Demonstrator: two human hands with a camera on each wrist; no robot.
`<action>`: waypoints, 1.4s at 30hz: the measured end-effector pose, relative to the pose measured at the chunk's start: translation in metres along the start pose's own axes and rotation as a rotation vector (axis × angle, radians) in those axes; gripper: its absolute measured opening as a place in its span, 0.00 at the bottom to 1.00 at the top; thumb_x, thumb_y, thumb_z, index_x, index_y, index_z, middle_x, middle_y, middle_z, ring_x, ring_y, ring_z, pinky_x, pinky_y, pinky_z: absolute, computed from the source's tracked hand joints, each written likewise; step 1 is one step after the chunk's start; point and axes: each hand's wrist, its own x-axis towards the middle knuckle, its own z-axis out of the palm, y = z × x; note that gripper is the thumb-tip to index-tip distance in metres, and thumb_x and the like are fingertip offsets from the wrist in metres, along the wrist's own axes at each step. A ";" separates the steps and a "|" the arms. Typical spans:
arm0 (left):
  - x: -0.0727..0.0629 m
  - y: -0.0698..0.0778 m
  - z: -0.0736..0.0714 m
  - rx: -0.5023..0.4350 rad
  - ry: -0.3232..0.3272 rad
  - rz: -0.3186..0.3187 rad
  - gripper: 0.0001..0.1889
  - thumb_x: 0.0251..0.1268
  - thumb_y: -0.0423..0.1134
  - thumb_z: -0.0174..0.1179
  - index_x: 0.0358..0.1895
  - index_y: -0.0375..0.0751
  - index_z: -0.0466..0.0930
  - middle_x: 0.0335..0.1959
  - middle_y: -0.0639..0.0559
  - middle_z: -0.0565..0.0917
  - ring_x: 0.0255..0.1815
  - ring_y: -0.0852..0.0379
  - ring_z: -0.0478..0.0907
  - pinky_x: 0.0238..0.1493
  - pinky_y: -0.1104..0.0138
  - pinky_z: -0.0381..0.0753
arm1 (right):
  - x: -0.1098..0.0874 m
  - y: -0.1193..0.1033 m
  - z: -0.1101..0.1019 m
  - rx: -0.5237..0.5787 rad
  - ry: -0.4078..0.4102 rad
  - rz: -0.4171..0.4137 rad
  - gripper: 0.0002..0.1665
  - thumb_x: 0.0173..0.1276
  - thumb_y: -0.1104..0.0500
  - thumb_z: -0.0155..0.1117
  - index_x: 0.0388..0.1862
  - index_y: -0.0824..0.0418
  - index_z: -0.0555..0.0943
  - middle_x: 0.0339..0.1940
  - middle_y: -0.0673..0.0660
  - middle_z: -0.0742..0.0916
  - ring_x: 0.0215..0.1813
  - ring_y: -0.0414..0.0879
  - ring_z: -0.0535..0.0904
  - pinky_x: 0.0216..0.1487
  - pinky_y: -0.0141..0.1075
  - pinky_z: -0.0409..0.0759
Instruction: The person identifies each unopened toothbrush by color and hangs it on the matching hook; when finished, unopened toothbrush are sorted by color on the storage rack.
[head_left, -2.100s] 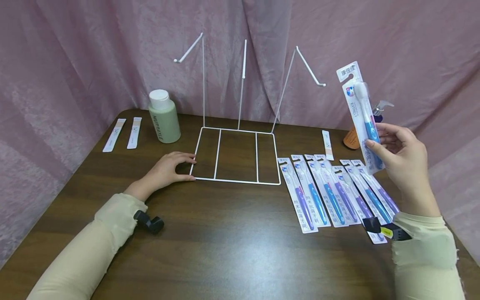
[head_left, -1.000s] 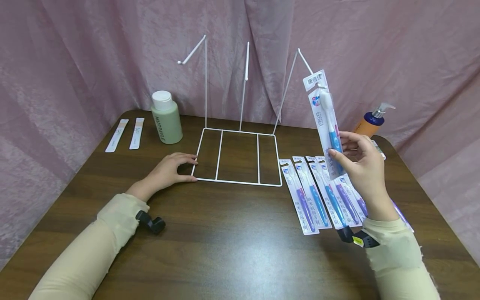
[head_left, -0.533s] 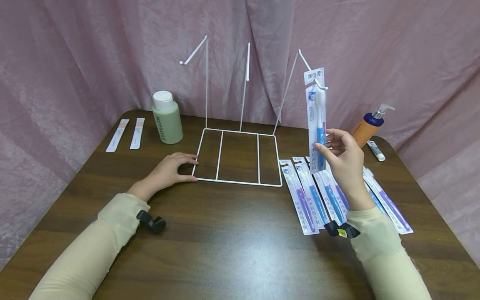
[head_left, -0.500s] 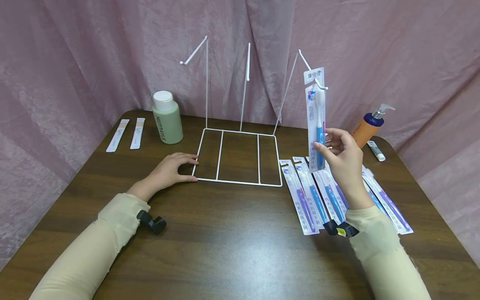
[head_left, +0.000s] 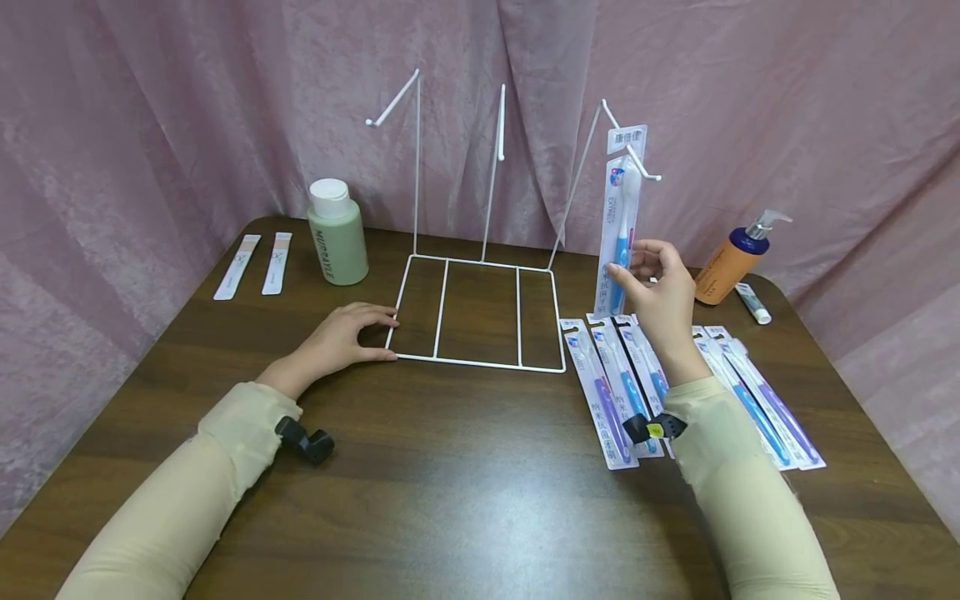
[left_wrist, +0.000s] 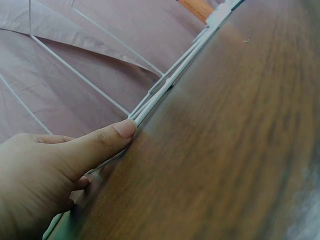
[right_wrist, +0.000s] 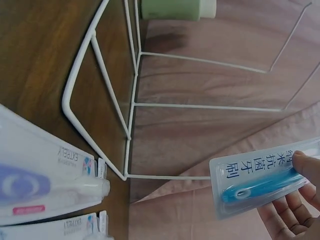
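Observation:
A white wire rack (head_left: 480, 362) with three upright hooks stands on the table. At its front left corner my left hand (head_left: 333, 333) holds the base, thumb on the corner and fingers on the left side bar. My right hand (head_left: 667, 292) pinches the lower part of a packaged blue toothbrush (head_left: 606, 225) between thumb and fingers. The right hook (head_left: 639, 163) passes through the hole in its card, its tip sticking out in front. In the right wrist view the package's lower end (right_wrist: 255, 165) hangs clear of the base.
Several packaged toothbrushes (head_left: 600, 392) lie fanned right of the rack, partly under my right forearm. A pump bottle (head_left: 723, 268) and a small tube (head_left: 753, 303) stand and lie behind. At left are a green bottle (head_left: 339, 242) and two sachets (head_left: 237, 267), (head_left: 276, 263).
My right hand has brought the toothbrush left from over the pile onto the right hook, then farther back along it. My left hand has stayed on the rack.

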 end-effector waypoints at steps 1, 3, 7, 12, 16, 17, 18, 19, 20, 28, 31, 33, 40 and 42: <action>0.000 0.000 -0.001 0.004 -0.002 0.002 0.29 0.49 0.50 0.72 0.55 0.41 0.81 0.65 0.44 0.76 0.68 0.42 0.68 0.68 0.42 0.61 | 0.003 0.001 0.003 0.007 0.000 0.004 0.25 0.60 0.60 0.71 0.53 0.69 0.76 0.34 0.48 0.80 0.34 0.28 0.73 0.37 0.17 0.73; -0.001 0.000 -0.001 0.006 -0.002 0.001 0.29 0.49 0.50 0.72 0.55 0.41 0.81 0.65 0.43 0.76 0.68 0.41 0.68 0.68 0.42 0.61 | 0.008 0.003 0.008 0.018 0.000 0.013 0.25 0.60 0.60 0.71 0.53 0.69 0.76 0.34 0.49 0.80 0.33 0.28 0.74 0.37 0.18 0.73; -0.001 0.000 -0.002 0.007 -0.001 0.002 0.29 0.49 0.51 0.72 0.55 0.41 0.81 0.65 0.43 0.76 0.68 0.41 0.68 0.68 0.42 0.62 | 0.019 0.006 0.017 0.011 0.008 0.039 0.26 0.60 0.58 0.71 0.54 0.66 0.76 0.35 0.48 0.80 0.33 0.28 0.74 0.39 0.20 0.74; -0.001 0.000 -0.001 0.007 -0.003 0.007 0.28 0.50 0.51 0.72 0.55 0.41 0.81 0.65 0.44 0.76 0.68 0.42 0.68 0.68 0.43 0.62 | 0.031 0.009 0.026 0.014 0.016 0.068 0.26 0.60 0.57 0.72 0.54 0.65 0.76 0.37 0.50 0.81 0.35 0.29 0.74 0.43 0.22 0.77; -0.002 -0.001 -0.001 0.002 -0.003 0.003 0.28 0.49 0.51 0.72 0.55 0.42 0.81 0.65 0.44 0.76 0.68 0.42 0.68 0.68 0.43 0.61 | 0.039 0.009 0.034 0.038 0.015 0.079 0.26 0.60 0.57 0.71 0.55 0.66 0.75 0.38 0.49 0.79 0.37 0.30 0.73 0.45 0.23 0.77; -0.002 -0.001 -0.001 0.002 -0.004 0.003 0.28 0.49 0.51 0.72 0.55 0.42 0.81 0.65 0.44 0.76 0.68 0.42 0.68 0.68 0.43 0.61 | 0.040 0.009 0.035 0.042 0.014 0.082 0.26 0.60 0.57 0.71 0.55 0.66 0.75 0.37 0.48 0.79 0.37 0.31 0.73 0.45 0.23 0.77; -0.002 -0.001 -0.001 0.001 -0.002 0.005 0.28 0.49 0.51 0.72 0.55 0.42 0.81 0.65 0.44 0.76 0.68 0.42 0.68 0.68 0.43 0.61 | 0.042 0.009 0.037 0.043 0.015 0.086 0.27 0.60 0.57 0.71 0.55 0.66 0.75 0.37 0.48 0.78 0.36 0.31 0.73 0.45 0.24 0.77; -0.002 -0.001 -0.001 0.003 -0.002 0.005 0.28 0.49 0.51 0.72 0.55 0.42 0.81 0.65 0.44 0.76 0.68 0.42 0.68 0.68 0.43 0.61 | 0.043 0.008 0.038 0.049 0.015 0.091 0.27 0.60 0.57 0.71 0.55 0.67 0.74 0.37 0.47 0.78 0.36 0.31 0.73 0.45 0.24 0.77; -0.002 0.000 -0.002 0.003 -0.002 0.005 0.29 0.49 0.51 0.72 0.55 0.42 0.81 0.65 0.44 0.76 0.68 0.42 0.68 0.68 0.43 0.61 | 0.045 0.008 0.040 0.053 0.017 0.095 0.27 0.60 0.57 0.71 0.55 0.67 0.74 0.37 0.47 0.77 0.36 0.31 0.73 0.45 0.24 0.77; -0.001 0.000 -0.001 0.012 -0.008 -0.003 0.29 0.50 0.51 0.72 0.55 0.42 0.80 0.65 0.44 0.76 0.68 0.42 0.67 0.68 0.42 0.61 | 0.059 0.010 0.051 0.053 0.053 0.133 0.26 0.60 0.58 0.71 0.54 0.66 0.75 0.39 0.50 0.80 0.35 0.29 0.73 0.42 0.22 0.75; 0.000 0.000 0.000 0.010 -0.010 -0.004 0.29 0.50 0.51 0.72 0.55 0.42 0.80 0.65 0.45 0.76 0.68 0.42 0.67 0.69 0.42 0.61 | 0.064 0.012 0.055 0.049 0.052 0.137 0.26 0.61 0.58 0.71 0.55 0.66 0.74 0.40 0.52 0.81 0.36 0.29 0.72 0.41 0.22 0.75; 0.000 -0.001 0.001 0.012 -0.012 -0.004 0.29 0.50 0.51 0.72 0.55 0.42 0.80 0.65 0.45 0.75 0.68 0.42 0.67 0.69 0.42 0.61 | 0.067 0.014 0.056 0.052 0.047 0.140 0.26 0.61 0.58 0.70 0.55 0.66 0.74 0.40 0.52 0.81 0.36 0.30 0.72 0.42 0.22 0.75; 0.000 -0.001 0.001 0.017 -0.013 0.003 0.29 0.50 0.51 0.72 0.55 0.41 0.80 0.65 0.44 0.76 0.68 0.42 0.67 0.69 0.43 0.61 | 0.075 0.017 0.062 0.043 0.020 0.164 0.25 0.60 0.57 0.71 0.53 0.65 0.74 0.39 0.51 0.81 0.36 0.30 0.73 0.41 0.22 0.75; 0.000 -0.001 0.000 0.018 -0.015 0.003 0.29 0.50 0.51 0.72 0.55 0.41 0.80 0.65 0.44 0.75 0.68 0.41 0.67 0.69 0.43 0.61 | 0.078 0.017 0.063 0.035 0.008 0.172 0.25 0.60 0.57 0.71 0.52 0.65 0.74 0.37 0.50 0.80 0.35 0.30 0.73 0.39 0.21 0.75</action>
